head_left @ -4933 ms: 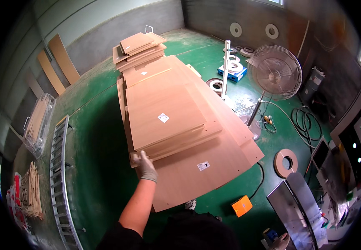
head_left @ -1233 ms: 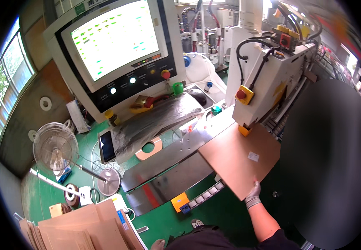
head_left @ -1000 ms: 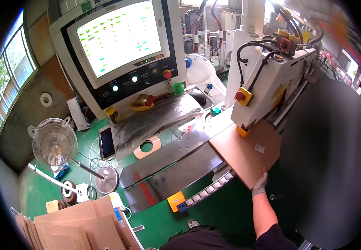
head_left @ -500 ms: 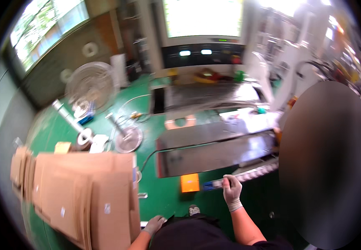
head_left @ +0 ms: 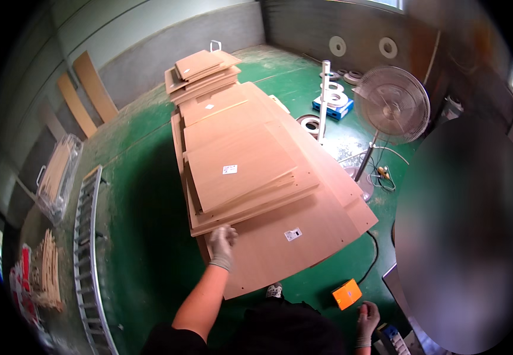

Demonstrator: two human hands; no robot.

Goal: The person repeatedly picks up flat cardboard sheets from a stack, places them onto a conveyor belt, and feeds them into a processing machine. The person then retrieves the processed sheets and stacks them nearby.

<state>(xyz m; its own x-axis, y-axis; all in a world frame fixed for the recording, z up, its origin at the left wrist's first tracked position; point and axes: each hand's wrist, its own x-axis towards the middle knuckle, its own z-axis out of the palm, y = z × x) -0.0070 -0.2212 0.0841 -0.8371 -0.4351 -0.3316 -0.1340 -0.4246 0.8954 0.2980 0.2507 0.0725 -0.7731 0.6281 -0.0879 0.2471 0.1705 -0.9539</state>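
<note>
- While the right hand (head_left: 367, 316) hung low beside the body, its gloved fingers looked loosely curled around nothing, with a small orange box (head_left: 347, 294) on the green floor (head_left: 138, 236) just left of them.
- Further out, the left hand (head_left: 222, 244) lay on the near corner of the stacked boards (head_left: 241, 177), its gloved fingers spread flat on the edge rather than clenched; whether the thumb had hooked under, I could not tell.
- Judged from that hold, the step in hand was picking the next board off the pile; the next move would call for the fingertips to get under one sheet only, then for the idle right hand to come across and share the weight.
- Beyond the fingers the top board (head_left: 238, 168), bearing a small white label, lay skewed over the wider sheets beneath.
- Farther right of the fingers stood a pedestal fan (head_left: 393, 105); far ahead lay a smaller heap of boards (head_left: 202, 68).
</note>
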